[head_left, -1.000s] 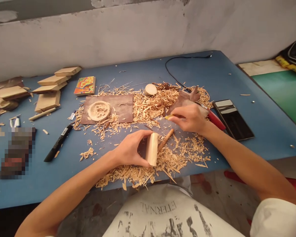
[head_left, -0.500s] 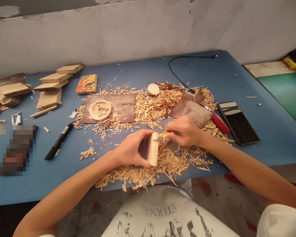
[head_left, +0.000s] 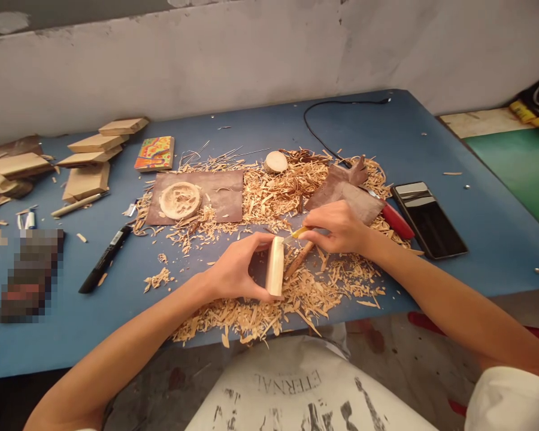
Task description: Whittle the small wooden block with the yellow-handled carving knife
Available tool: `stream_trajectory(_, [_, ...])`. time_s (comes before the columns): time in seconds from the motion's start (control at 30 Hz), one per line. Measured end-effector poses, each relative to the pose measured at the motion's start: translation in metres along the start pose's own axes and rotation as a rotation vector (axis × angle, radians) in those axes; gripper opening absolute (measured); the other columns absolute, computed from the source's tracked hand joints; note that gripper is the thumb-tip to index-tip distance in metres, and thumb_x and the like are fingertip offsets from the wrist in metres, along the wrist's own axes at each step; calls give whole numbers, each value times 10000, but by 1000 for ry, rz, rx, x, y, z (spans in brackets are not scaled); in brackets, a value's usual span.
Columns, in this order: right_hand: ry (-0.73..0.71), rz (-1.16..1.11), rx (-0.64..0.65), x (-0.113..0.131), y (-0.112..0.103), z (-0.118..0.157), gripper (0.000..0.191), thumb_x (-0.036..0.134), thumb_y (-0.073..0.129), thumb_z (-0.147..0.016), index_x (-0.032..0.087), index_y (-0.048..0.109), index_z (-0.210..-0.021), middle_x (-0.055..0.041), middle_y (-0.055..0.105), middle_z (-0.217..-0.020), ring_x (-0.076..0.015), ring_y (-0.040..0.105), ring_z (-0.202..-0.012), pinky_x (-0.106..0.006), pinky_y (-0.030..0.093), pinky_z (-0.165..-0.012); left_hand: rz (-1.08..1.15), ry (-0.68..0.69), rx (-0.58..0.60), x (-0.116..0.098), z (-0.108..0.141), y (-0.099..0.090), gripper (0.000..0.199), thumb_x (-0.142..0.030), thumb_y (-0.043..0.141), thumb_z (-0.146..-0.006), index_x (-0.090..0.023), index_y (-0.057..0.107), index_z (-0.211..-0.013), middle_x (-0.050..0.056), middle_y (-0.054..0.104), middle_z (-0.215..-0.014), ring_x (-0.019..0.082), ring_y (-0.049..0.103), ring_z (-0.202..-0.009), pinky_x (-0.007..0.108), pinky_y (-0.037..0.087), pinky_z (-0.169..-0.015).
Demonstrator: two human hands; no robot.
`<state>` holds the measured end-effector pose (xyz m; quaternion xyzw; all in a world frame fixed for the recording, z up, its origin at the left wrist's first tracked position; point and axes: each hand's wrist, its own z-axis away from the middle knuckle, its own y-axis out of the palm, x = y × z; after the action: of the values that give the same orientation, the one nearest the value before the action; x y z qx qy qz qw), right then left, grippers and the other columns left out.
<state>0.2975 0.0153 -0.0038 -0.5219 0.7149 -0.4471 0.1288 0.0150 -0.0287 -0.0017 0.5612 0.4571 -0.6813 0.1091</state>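
Observation:
My left hand (head_left: 239,267) grips a pale wooden block (head_left: 275,267) by its two ends, thumb at the near end and fingers at the far end. The block stands tilted on its narrow side over the shavings. In my right hand (head_left: 336,228) is a small knife with a yellow handle (head_left: 300,231), its thin blade pointing left at the block's upper right edge. Below the knife a brown stick (head_left: 299,260) lies among wood shavings (head_left: 314,293).
Behind the hands are sandpaper (head_left: 227,197), a carved wooden disc (head_left: 180,200) and a small log slice (head_left: 276,162). A phone (head_left: 430,220) lies right, beside a red-handled tool (head_left: 397,220). Left are a black marker (head_left: 105,259) and several wood blocks (head_left: 86,181).
The knife has moved off the block's top face to its right edge, my right hand rising slightly. The block has turned a little in my left hand. The whole view has shifted slightly.

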Motion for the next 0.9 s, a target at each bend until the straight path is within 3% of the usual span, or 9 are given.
stream_trajectory(0.23, [63,122,3,-4,-3,-2,369,477,595,-990,192,678,-770,13,668,-624,-116,584,-547,-274,374,-561,14,0,-16,-2,0,-1,908,-517,951,-559,-211,510,-1291,125,706,-1252,314,710,-1128,504,574,-1029])
stream_trajectory(0.33, [269,221,-25,-20,-11,2,404,479,574,-999,195,694,-738,22,636,-568,-103,526,-480,-274,336,-513,-48,42,16,-1,1,-2,942,-479,961,-539,-209,514,-1323,143,670,-1324,336,684,-1181,518,563,-1034])
stream_trajectory(0.43, [402,323,-185,-31,-24,4,421,503,590,-985,188,700,-728,15,606,-536,-110,483,-467,-284,327,-512,-100,46,32,1,2,-1,957,-474,965,-520,-219,523,-1330,137,670,-1327,342,680,-1174,523,557,-1020])
stream_trajectory(0.53, [315,213,-135,-21,-28,1,379,478,601,-987,192,701,-759,12,641,-589,-107,515,-504,-280,340,-530,-94,27,25,1,2,-1,953,-469,967,-518,-229,520,-1324,119,688,-1291,329,692,-1137,507,565,-990])
stream_trajectory(0.7, [75,-18,-31,11,-9,-6,346,413,598,-1005,177,643,-756,27,607,-583,-90,526,-507,-259,336,-532,-90,36,6,1,2,0,962,-486,968,-507,-223,515,-1315,112,684,-1284,322,694,-1120,497,565,-978])
stream_trajectory(0.9, [42,-176,38,17,6,-1,318,408,567,-1019,187,618,-795,44,552,-591,-93,477,-517,-255,326,-550,-55,36,22,3,2,2,937,-470,964,-525,-233,506,-1307,103,685,-1281,307,700,-1116,473,567,-983])
